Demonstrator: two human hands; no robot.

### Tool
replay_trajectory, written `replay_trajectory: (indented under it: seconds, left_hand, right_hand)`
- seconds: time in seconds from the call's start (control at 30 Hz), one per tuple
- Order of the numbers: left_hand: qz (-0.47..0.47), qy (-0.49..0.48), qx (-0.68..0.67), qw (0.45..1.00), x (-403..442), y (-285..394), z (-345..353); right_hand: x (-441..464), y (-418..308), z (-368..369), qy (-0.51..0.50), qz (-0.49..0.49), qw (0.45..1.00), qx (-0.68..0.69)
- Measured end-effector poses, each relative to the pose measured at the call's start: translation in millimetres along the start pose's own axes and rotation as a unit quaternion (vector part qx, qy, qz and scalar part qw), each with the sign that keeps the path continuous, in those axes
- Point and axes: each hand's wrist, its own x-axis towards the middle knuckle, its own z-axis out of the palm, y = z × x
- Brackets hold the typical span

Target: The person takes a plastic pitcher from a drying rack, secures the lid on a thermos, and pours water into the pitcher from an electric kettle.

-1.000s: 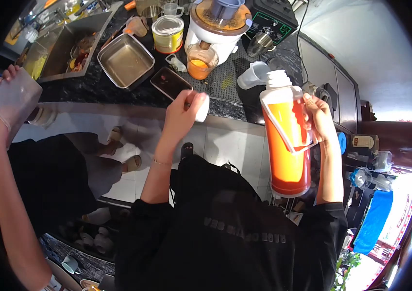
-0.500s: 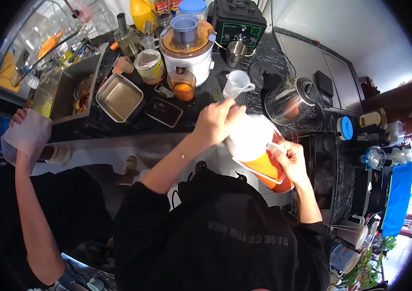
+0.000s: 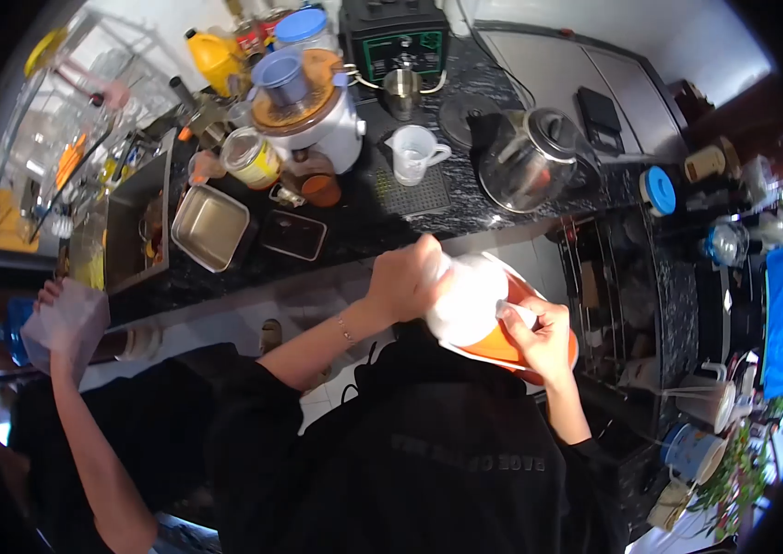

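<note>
My left hand (image 3: 402,280) is closed at the upper left edge of a bright white thing (image 3: 467,300), too overexposed for its kind to show. The white thing lies over the mouth of a container with orange contents (image 3: 493,346), held tilted in front of my torso. My right hand (image 3: 546,340) grips this container at its right side, its thumb over a pale tab or handle at the rim. Both hands are off the counter, between its edge and my black shirt. The inside of the container is mostly hidden by the white thing.
On the counter stand a juicer (image 3: 322,115), a cup of orange juice (image 3: 321,190), a measuring jug (image 3: 414,155), a glass kettle (image 3: 530,166), a steel tray (image 3: 210,228) and a flat dark tray (image 3: 293,235). Left, another person's hand (image 3: 61,305) holds a translucent container near the sink (image 3: 137,226).
The view has shifted, moving the counter items left. The container is tilted differently, less orange shows, and my left hand has moved lower over the white thing.
</note>
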Motion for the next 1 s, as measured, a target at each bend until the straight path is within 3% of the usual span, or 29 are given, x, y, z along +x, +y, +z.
replay_trajectory:
  seconds: [0.17,0.23,0.27,0.33,0.4,0.53,0.67,0.7,0.73,0.83,0.9,0.93,1.0]
  left_hand:
    - [-0.031,-0.148,0.088,0.984,32,27,53]
    - [0.18,-0.123,0.075,0.973,29,56,70]
    - [0.204,-0.154,0.074,0.964,30,75,77]
    - [0.501,-0.161,0.085,0.846,38,113,94]
    - [0.588,-0.25,0.108,0.762,56,134,115]
    - [0.632,-0.301,0.15,0.698,100,174,209]
    - [0.389,-0.279,0.042,0.877,111,215,344]
    - [0.257,-0.299,0.171,0.903,116,233,381]
    - [0.116,-0.306,0.298,0.897,120,247,417]
    - [0.071,-0.346,0.351,0.867,130,221,514]
    - [0.239,-0.316,0.329,0.857,118,206,556]
    - [0.242,-0.33,0.335,0.849,116,198,569]
    - [0.471,-0.339,0.131,0.804,112,190,602]
  right_hand:
    - [-36,11,-26,0.116,0.107,0.987,-0.012]
    - [-62,43,-63,0.144,0.123,0.981,0.048]
    - [-80,68,-84,0.136,0.122,0.976,0.115]
    - [-116,101,-124,0.114,0.094,0.959,0.24]
    - [-139,104,-143,0.1,0.072,0.967,0.225]
    - [-165,138,-180,0.272,0.109,0.941,0.17]
    - [-186,192,-225,0.533,0.175,0.811,0.167]
    - [-191,207,-223,0.548,0.185,0.797,0.172]
    - [-195,224,-215,0.568,0.218,0.783,0.132]
    - [-194,295,-201,0.6,0.291,0.745,0.004]
    - [-229,360,-209,0.597,0.29,0.744,0.07]
    - [-251,381,-207,0.603,0.301,0.734,0.077]
    - [-289,417,-217,0.541,0.262,0.703,0.379]
